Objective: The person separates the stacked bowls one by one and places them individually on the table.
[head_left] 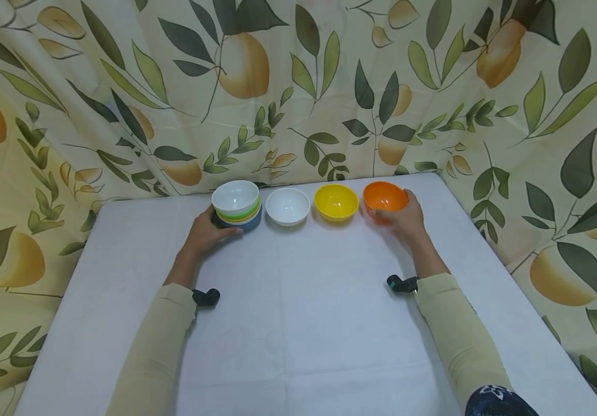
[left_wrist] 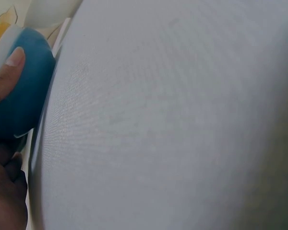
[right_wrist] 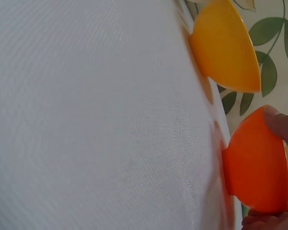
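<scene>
At the table's far left, my left hand (head_left: 206,232) grips a stack of nested bowls, thumb along the front and fingers round the side. A white bowl (head_left: 235,197) tops the stack; green, yellow and white rims show under it, and a blue bowl (left_wrist: 31,81) is lowest. My right hand (head_left: 404,218) holds an orange bowl (head_left: 384,196) at the right end of the row, with the thumb (right_wrist: 281,125) on its outer wall near the rim. Between the hands stand a single white bowl (head_left: 288,207) and a yellow bowl (head_left: 336,203), both upright and untouched.
The bowls line up along the back edge of a table covered with a white cloth (head_left: 288,312). Right behind it hangs a curtain (head_left: 308,133) printed with fruit and leaves. A dark wrist camera (head_left: 206,297) juts from the left sleeve, another (head_left: 401,283) from the right.
</scene>
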Demonstrator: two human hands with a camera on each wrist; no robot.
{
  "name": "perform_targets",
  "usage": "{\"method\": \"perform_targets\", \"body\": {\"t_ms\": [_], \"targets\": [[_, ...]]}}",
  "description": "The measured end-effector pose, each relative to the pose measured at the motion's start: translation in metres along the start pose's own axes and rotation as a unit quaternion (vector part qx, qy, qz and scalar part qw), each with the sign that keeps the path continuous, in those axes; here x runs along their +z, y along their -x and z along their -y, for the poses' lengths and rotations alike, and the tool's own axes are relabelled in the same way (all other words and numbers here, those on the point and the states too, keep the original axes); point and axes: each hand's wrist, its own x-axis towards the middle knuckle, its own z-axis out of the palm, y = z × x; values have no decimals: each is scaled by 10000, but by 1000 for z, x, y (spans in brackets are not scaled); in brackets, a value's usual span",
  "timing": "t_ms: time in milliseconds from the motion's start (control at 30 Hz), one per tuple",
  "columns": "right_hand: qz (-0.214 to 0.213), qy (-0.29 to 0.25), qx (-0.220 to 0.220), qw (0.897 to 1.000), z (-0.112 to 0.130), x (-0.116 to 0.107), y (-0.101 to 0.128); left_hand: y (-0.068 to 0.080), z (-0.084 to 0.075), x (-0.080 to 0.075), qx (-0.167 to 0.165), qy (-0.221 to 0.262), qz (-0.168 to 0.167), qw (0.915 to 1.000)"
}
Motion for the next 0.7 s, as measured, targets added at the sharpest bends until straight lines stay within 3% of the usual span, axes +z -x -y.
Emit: {"method": "perform_targets", "body": {"t_ms": [433,700], "targets": [[14,-158,-83,9998,-3,2,0,-1,3,1,-17,68,-4,10000],[-296,296,-299,9987,6,0,4,-3,6,1,27,68,-27,10000]]}}
